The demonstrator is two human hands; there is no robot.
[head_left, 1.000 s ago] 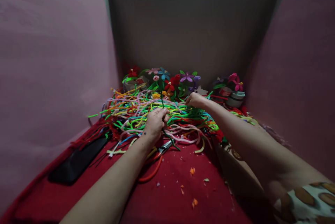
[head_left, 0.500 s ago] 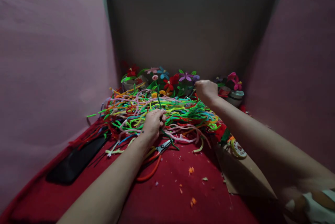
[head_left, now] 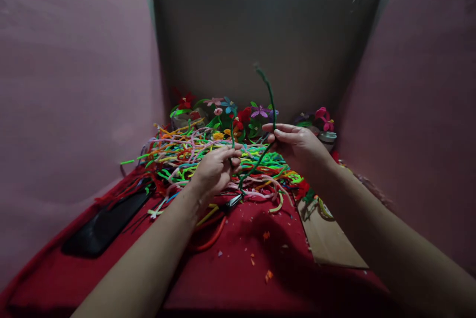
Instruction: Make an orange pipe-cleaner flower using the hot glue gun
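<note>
My left hand point(head_left: 219, 167) pinches a dark green pipe cleaner point(head_left: 232, 132) that stands up from its fingertips above the heap. To its right, my right hand point(head_left: 293, 142) holds a longer dark green pipe cleaner point(head_left: 271, 94) between thumb and fingers. That one curves up past the fingers and slants down to the left, below my left hand. Whether the two green lengths join is hidden. Just under my left hand, scissors point(head_left: 235, 201) with orange handles lie partly covered on the red cloth point(head_left: 230, 278).
Behind my hands spreads a heap of coloured pipe cleaners point(head_left: 186, 149). Several pipe-cleaner flowers point(head_left: 259, 111) stand along the back. A black phone-like slab point(head_left: 106, 224) lies left. On the right are a cardboard piece point(head_left: 334, 241), a yellow roll point(head_left: 325, 210) and a lidded jar point(head_left: 327, 138).
My right hand has come lower and turned from a fist to a pinch, with a green pipe cleaner now rising from it. My left hand stays near its place. The view has tilted up slightly.
</note>
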